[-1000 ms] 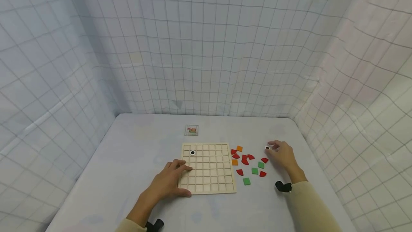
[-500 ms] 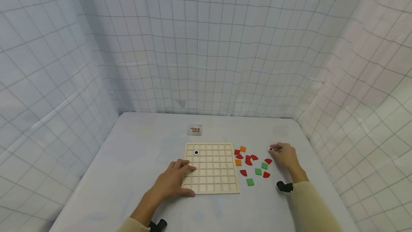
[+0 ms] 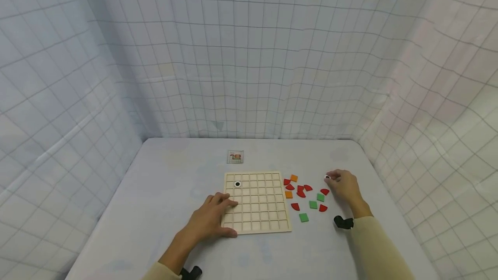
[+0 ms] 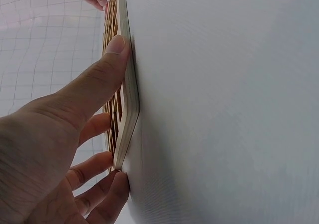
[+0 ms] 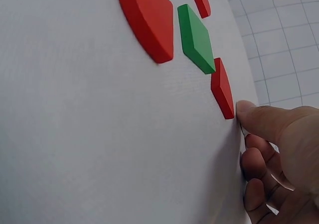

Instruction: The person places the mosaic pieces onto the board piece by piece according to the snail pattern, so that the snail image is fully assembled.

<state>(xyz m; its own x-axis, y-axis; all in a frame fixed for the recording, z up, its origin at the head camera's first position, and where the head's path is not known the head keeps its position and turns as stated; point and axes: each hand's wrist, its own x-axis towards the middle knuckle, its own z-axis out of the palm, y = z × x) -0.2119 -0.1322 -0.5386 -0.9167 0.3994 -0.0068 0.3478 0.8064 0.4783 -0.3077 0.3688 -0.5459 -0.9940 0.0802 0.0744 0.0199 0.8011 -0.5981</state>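
Note:
My left hand (image 3: 210, 219) rests over the lower left corner of a pale wooden grid board (image 3: 268, 217). Its thumb (image 4: 94, 82) presses the front edge, while the fingers lie at the left edge and reach onto the grid. In an upper left cell sits a white square tile with a black dot (image 3: 237, 184). Right of the board, my right hand (image 3: 345, 187) pinches a second white tile with a black dot (image 3: 327, 177) between thumb and fingers, low at the table. In the right wrist view that tile is hidden behind the thumb (image 5: 264, 119).
Between board and right hand lie several red quarter-round pieces (image 3: 295, 207), green squares (image 3: 304, 217) and orange squares (image 3: 294, 178). A small picture card (image 3: 235, 157) lies behind the board. White grid-patterned curtains (image 3: 249, 77) stand around the table's back and sides.
The right hand's fingers have closed in around the white tile, now partly covered. The left hand has stayed on the board. The whole head view has shifted slightly.

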